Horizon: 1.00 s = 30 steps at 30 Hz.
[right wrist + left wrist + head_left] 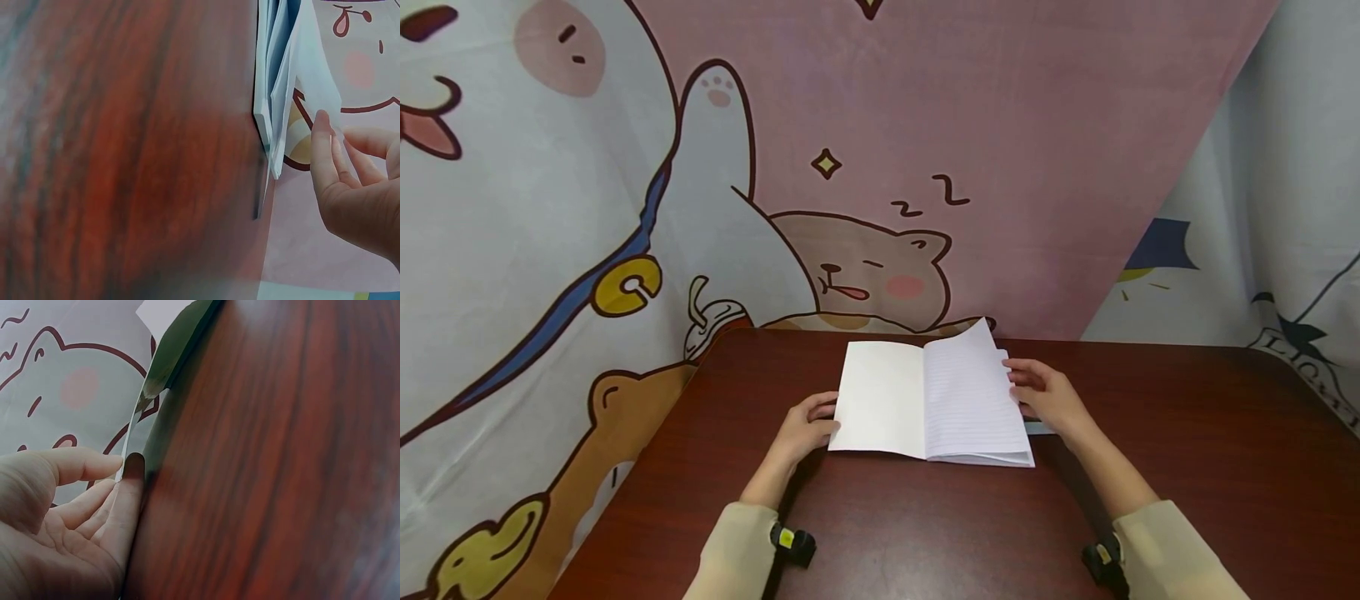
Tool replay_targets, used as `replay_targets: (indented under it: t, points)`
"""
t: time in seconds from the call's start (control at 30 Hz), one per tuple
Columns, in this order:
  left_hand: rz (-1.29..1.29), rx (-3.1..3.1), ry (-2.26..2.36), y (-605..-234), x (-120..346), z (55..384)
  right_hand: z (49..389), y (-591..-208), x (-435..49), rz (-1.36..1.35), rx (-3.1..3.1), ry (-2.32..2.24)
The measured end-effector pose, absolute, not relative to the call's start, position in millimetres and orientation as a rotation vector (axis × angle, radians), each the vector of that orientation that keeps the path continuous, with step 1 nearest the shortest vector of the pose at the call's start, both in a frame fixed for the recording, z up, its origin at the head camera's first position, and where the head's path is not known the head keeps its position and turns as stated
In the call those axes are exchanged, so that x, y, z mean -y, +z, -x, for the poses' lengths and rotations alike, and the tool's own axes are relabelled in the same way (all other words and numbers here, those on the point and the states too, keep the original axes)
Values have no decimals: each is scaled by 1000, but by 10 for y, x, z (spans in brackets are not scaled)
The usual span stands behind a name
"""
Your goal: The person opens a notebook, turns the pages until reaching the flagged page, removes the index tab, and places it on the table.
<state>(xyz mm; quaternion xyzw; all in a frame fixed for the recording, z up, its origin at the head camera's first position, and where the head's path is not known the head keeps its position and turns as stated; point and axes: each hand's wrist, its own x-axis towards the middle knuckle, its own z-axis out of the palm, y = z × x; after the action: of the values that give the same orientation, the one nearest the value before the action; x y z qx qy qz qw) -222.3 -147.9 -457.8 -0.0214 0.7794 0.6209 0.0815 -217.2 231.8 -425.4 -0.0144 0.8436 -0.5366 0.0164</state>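
Observation:
A notebook [880, 396] lies spread on the table, with a blank cream side at left and a lined white page [970, 396] at right. My left hand [805, 429] pinches the outer edge of the blank side between thumb and fingers. In the left wrist view that side's underside, the cover [181, 347], is dark green and lifted off the wood. At the other edge, my right hand [1048, 400] pinches a raised page between thumb and fingertips. Several fanned pages [281, 81] show beside it in the right wrist view. The lined page's upper right corner stands up.
The dark red-brown wooden table [880, 533] extends on both sides of the notebook. Behind it hangs a cloth [1037, 167] printed with cartoon animals, which also runs along the left side. A pale flat edge [1039, 427] shows beneath the notebook near the right hand.

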Motion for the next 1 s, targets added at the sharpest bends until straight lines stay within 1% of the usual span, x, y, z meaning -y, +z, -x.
replay_targets:
  t: [0.17,0.57,1.0]
  points:
    - [61,-2317,1861,-4587,1483,2238,2161,-4219,-2298,51,-2651,-1648]
    - [68,-2300,1860,-4551,1483,2207,2152,-4195,-2241,163,-2688,-1655]
    - [74,-2335,1826,-4557,1487,2208,2155,-4180,-2151,256,-2616,-1694]
